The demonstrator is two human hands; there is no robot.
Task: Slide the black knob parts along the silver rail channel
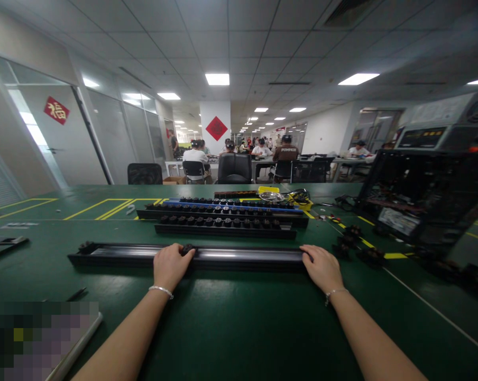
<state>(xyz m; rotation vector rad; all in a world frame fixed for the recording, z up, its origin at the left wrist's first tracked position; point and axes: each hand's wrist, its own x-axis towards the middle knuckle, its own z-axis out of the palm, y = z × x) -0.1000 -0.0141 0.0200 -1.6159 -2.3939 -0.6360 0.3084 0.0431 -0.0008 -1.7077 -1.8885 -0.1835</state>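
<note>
A long black rail (247, 256) with a shiny metal channel lies across the table in front of me. My left hand (171, 267) is closed over its left-middle part, thumb and fingers around a small black round piece (189, 248) set in the channel. Around the rail's right end curl the fingers of my right hand (322, 266), partly hidden. Another black piece (87, 246) sits at the left end of the channel. Just beyond, a second rail (223, 229) carries a row of similar black round pieces, with more filled rails (239, 207) behind it.
Loose black parts (348, 238) lie to the right, near an opened computer case (425, 196). Cables and a yellow item (268, 190) rest at the back. A pixelated flat object (44, 338) occupies the near left. People sit at tables beyond an office chair (234, 168).
</note>
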